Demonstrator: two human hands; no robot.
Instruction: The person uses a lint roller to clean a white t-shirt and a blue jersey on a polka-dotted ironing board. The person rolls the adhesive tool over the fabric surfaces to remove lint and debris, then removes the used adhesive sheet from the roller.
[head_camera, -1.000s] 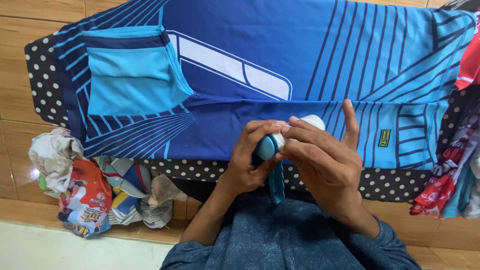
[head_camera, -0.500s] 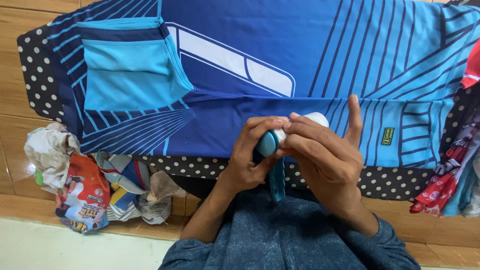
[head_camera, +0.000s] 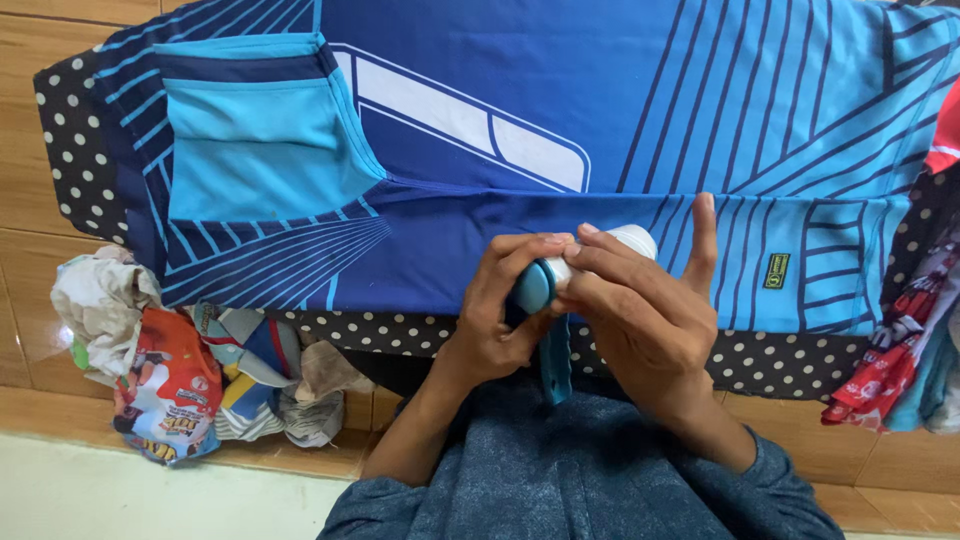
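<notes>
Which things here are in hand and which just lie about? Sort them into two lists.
In hand:
- small blue-and-white device, held by both hands, left hand and right hand
- blue striped shirt spread out just beyond them

Lying about:
- polka-dot cloth under the shirt
- crumpled clothes pile
- red garment

This looks like a room in a home, set up for ironing or folding laundry on the floor. The floor (head_camera: 30, 300) is glossy tan tile. A black polka-dot cloth (head_camera: 70, 150) is spread flat over it as a pad, with a blue striped jersey (head_camera: 600, 90) laid smooth on top. A crumpled pile of clothes (head_camera: 170, 380) lies at one side and more garments (head_camera: 900, 360) at the other.
</notes>
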